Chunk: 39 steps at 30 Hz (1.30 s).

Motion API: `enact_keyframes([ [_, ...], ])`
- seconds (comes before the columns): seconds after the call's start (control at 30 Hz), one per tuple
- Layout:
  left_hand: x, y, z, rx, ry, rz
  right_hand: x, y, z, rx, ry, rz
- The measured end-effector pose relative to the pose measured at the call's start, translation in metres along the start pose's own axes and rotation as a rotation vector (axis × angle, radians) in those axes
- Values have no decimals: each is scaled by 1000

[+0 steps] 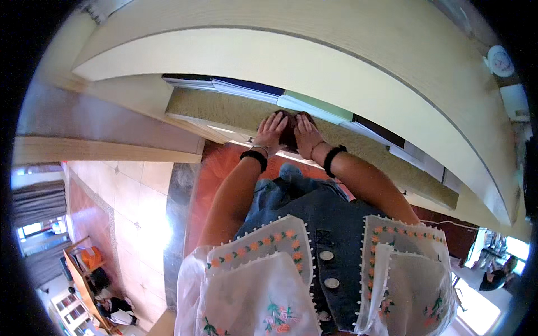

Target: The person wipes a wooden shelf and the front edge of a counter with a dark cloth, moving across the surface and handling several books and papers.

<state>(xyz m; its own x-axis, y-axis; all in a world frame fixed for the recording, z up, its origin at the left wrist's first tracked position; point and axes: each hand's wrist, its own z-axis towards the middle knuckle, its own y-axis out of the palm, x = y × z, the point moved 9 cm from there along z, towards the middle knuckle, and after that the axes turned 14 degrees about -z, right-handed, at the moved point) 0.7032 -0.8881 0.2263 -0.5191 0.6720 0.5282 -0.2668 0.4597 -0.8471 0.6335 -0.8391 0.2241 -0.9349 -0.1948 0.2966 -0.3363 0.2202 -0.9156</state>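
Observation:
A dark reddish-brown object (288, 134) sits at the front edge of a light wooden shelf (218, 110), its kind hard to make out. From its left side my left hand (271, 134) grips it, fingers laid over the top. My right hand (308, 136) does the same from the right, close beside the left. Both palms and the thumbs are mostly hidden. A black band (255, 161) circles my left wrist, and another black band (332, 161) my right.
Books or folders with a blue cover (246, 84), a green cover (319, 105) and a brown cover (378, 130) lie behind the shelf edge. A wide pale board (269, 50) overhangs them. A round white clock (500, 60) stands at far right.

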Motion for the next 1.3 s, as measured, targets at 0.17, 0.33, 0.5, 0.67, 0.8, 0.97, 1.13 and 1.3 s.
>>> enact_keyframes([
  [0.17,-26,-17,-10,82,-69,-36,-13,-29,16,-54,39,11],
  [0.33,-21,-14,-6,43,-51,14,-3,-15,11,41,59,206],
  [0.5,-16,-5,-3,21,-104,154,3,-3,-12,57,68,145],
  [0.67,12,14,0,-22,-67,202,14,3,-47,174,113,91],
  [0.8,49,38,8,-81,-54,305,33,16,-69,169,158,151],
  [0.97,83,55,17,-42,30,344,86,31,-101,169,214,350],
  [1.13,131,85,23,-128,24,299,110,54,-142,104,220,426],
  [1.3,188,112,31,-158,125,222,136,77,-200,138,328,352],
])
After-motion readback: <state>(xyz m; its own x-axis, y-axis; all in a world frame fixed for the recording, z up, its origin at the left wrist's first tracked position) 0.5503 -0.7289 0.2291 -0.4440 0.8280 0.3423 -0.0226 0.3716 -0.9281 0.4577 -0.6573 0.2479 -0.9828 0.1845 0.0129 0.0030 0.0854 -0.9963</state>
